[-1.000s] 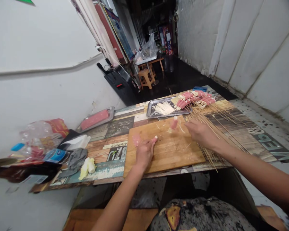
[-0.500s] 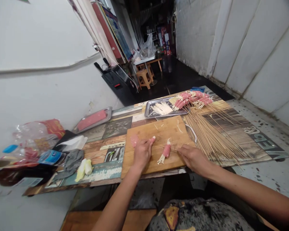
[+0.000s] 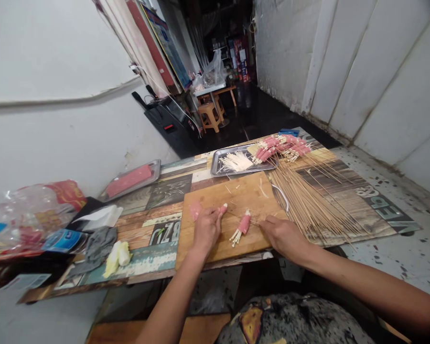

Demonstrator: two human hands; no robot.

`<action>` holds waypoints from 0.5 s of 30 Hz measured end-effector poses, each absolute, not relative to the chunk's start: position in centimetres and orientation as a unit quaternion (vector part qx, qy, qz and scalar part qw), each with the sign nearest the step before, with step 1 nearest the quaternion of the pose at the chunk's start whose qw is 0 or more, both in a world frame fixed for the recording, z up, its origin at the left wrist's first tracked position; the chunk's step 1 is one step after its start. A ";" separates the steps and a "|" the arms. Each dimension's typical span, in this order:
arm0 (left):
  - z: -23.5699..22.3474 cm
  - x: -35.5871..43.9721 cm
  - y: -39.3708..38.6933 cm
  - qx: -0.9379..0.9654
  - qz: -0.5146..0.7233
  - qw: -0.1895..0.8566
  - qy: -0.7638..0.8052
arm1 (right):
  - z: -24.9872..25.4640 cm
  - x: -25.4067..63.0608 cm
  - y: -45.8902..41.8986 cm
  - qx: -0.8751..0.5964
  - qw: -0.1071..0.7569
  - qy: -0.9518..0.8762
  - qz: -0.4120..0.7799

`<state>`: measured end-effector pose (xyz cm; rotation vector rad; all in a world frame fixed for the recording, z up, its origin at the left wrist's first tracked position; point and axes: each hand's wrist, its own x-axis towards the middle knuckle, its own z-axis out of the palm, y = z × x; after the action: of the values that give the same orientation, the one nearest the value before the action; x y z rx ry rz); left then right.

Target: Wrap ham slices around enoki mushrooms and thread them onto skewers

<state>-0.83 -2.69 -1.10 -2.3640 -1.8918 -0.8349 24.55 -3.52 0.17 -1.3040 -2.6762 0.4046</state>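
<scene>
My right hand (image 3: 284, 238) pinches a thin wooden skewer (image 3: 255, 223). On that skewer sits a pink meat roll (image 3: 244, 224) wrapped around enoki mushrooms, the pale stems poking out at both ends. Left of it, my left hand (image 3: 207, 231) is closed on a second enoki meat roll (image 3: 223, 208), of which only one end shows past the fingers. The skewer's tip points toward this second roll; I cannot tell whether they touch. Both hands are over a wooden cutting board (image 3: 218, 251). Beside my left hand, a flat pink meat slice (image 3: 195, 210) lies on the board.
Behind the board, a metal tray (image 3: 215, 169) holds loose enoki (image 3: 236, 161). Skewered rolls (image 3: 272, 145) pile at its right, near many bare skewers (image 3: 308, 200). Leftward are a tray of meat (image 3: 129, 180), a grey cloth (image 3: 99, 246), mushroom trimmings (image 3: 118, 258) and a bottle (image 3: 65, 240).
The view has shifted slightly, moving everything a little left in the picture. Both hands keep their grips, and the skewered roll stays between them, tilted a little more.
</scene>
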 end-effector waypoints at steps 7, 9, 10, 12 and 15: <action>-1.0 -0.8 -2.5 -0.752 -0.271 -0.012 -0.601 | -0.2 24.4 -3.3 -0.426 0.071 -0.891 0.137; -1.0 -0.8 -2.5 -0.751 -0.272 -0.017 -0.601 | -0.3 24.3 -3.3 -0.427 0.069 -0.891 0.137; -0.9 -0.8 -2.5 -0.751 -0.273 -0.019 -0.601 | -0.3 24.3 -3.3 -0.430 0.066 -0.890 0.137; -0.9 -0.8 -2.5 -0.753 -0.274 -0.025 -0.598 | -0.2 24.2 -3.3 -0.434 0.063 -0.888 0.138; -0.8 -0.9 -2.4 -0.758 -0.272 -0.030 -0.593 | -0.2 24.0 -3.1 -0.433 0.065 -0.887 0.149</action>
<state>-0.90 -2.38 -0.81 -2.4261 -1.8977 -0.8710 24.02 -3.09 -0.21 -1.3075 -2.6757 0.4484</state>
